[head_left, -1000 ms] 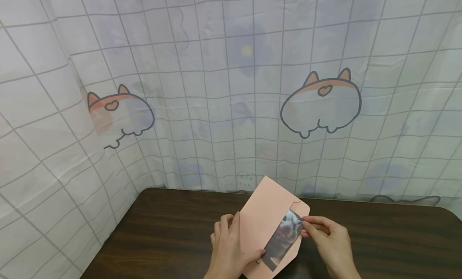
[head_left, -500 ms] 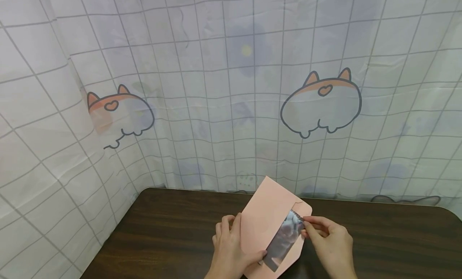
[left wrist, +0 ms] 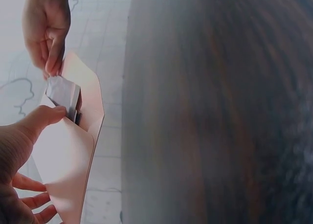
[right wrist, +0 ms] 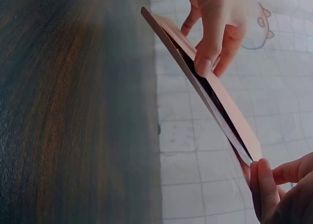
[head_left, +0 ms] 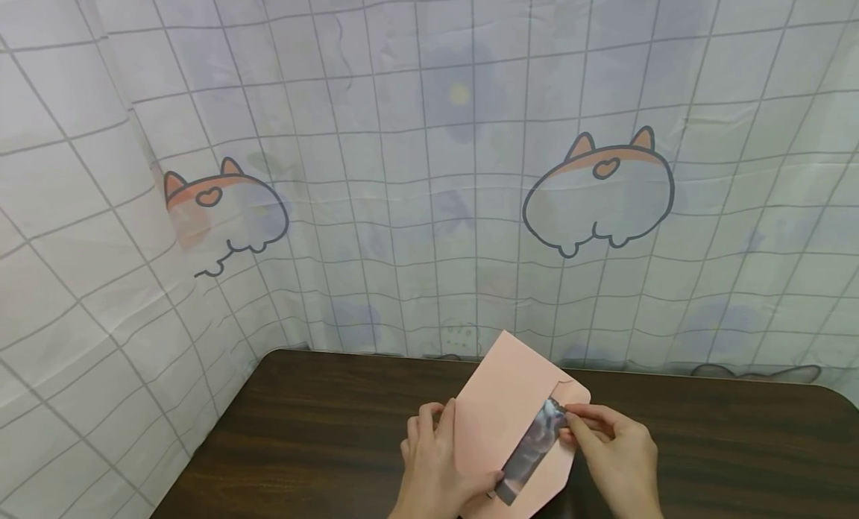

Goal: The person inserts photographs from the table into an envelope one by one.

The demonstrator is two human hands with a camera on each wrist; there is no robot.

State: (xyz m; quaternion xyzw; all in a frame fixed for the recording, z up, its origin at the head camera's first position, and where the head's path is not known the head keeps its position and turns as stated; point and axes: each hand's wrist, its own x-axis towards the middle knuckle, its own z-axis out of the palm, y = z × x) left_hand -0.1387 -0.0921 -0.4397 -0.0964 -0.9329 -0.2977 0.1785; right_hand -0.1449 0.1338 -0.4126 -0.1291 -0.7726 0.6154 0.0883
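Note:
A pink envelope [head_left: 499, 411] is held tilted over the table, its flap opened out toward the right. My left hand [head_left: 432, 459] grips its left side, the thumb at the mouth and the other fingers partly hidden against the edge. Partly inside the mouth sits a glossy printed card or photo [head_left: 533, 448]; a narrow grey-purple strip of it shows. My right hand [head_left: 617, 448] pinches the card's upper right corner between thumb and fingers. In the left wrist view the card [left wrist: 61, 91] sticks out of the pocket. The right wrist view shows the envelope [right wrist: 237, 114] edge-on, its mouth gaping.
Beneath the hands is a dark wood-grain table [head_left: 322, 429] with rounded corners. A white grid-patterned curtain [head_left: 403, 168] with cartoon animal prints hangs behind it and along the left side.
The envelope and my left hand have shifted slightly right. The card has slid deeper into the pocket, so a narrower strip shows. My right hand keeps its pinch and has barely moved.

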